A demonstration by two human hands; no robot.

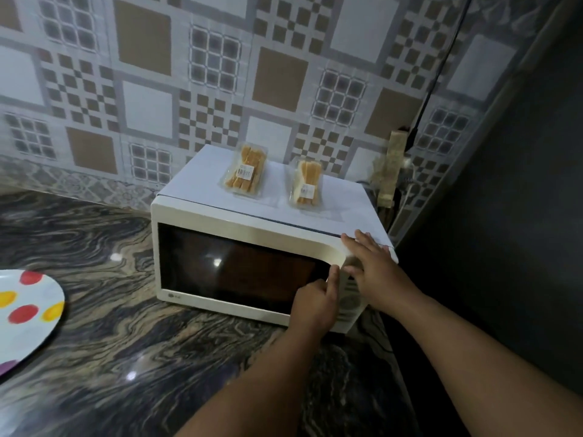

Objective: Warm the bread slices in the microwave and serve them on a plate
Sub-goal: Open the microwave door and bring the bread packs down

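Left hand (314, 305) curls its fingers onto the right edge of the cream microwave's dark glass door (236, 266); right hand (370, 266) lies flat, bracing the top corner. Both clear-packed bread slices (245, 171) sit on top. Pull steadily, keep bracing so the oven doesn't slide.

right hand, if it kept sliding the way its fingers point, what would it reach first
The right hand lies flat on the microwave top corner, fingers pointing up-left. First in that line looks like the nearer bread pack, though depth is unclear.
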